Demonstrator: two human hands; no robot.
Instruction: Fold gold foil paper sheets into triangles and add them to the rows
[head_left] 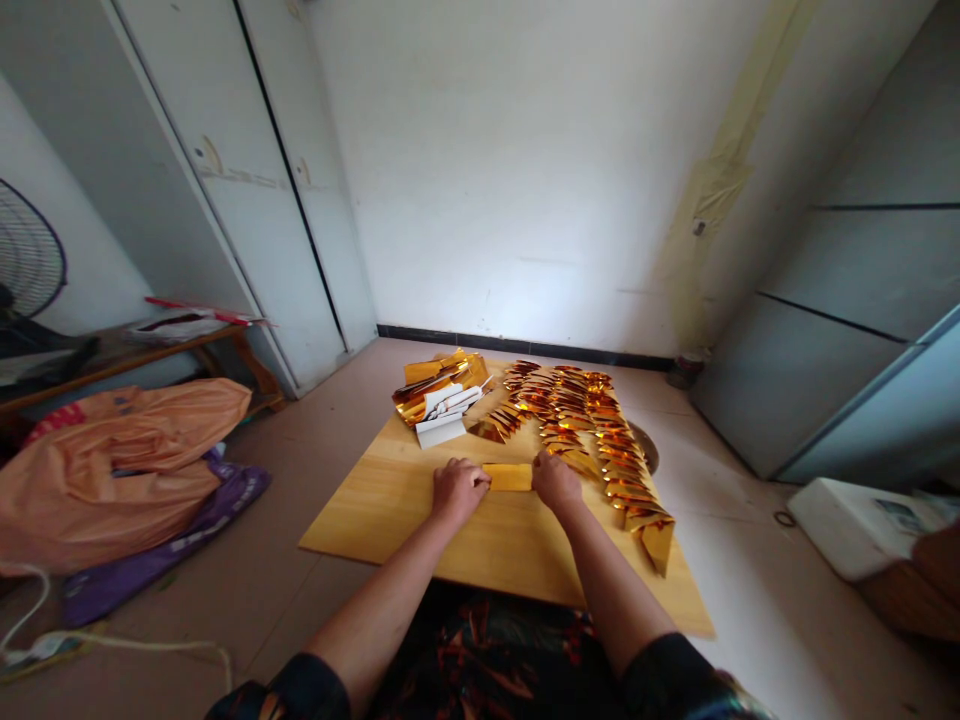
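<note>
Board: big wooden board (390, 510) flat on the floor, person sitting at its near edge, everything happening on top of it.
Folded row: long line of shiny gold folded pieces (600, 440) running from the far edge down along the right edge, ending near the right near corner.
Loose stack: messy pile of gold sheets (439, 392), some white backs showing, near the far left corner.
Gold sheet: the one being handled, a small flat gold sheet (508, 477), lies about mid-board, a bit toward the far edge. Long axis runs left-right, parallel to the near edge.
Left hand: left hand (457, 490) sits right on the sheet's left end, fingers curled and pressing down on it, so it's pinned more than pinched as far as I can make out.
Right hand: right hand (556, 482) on the sheet's right end, fingers bent over that edge, grasping or pressing, can't tell which.
Key relation: sheet spans straight between both hands, each touching one short end, neither nearer. The folded row lies just beside the right hand; the loose stack is past the left hand toward the far edge.
</note>
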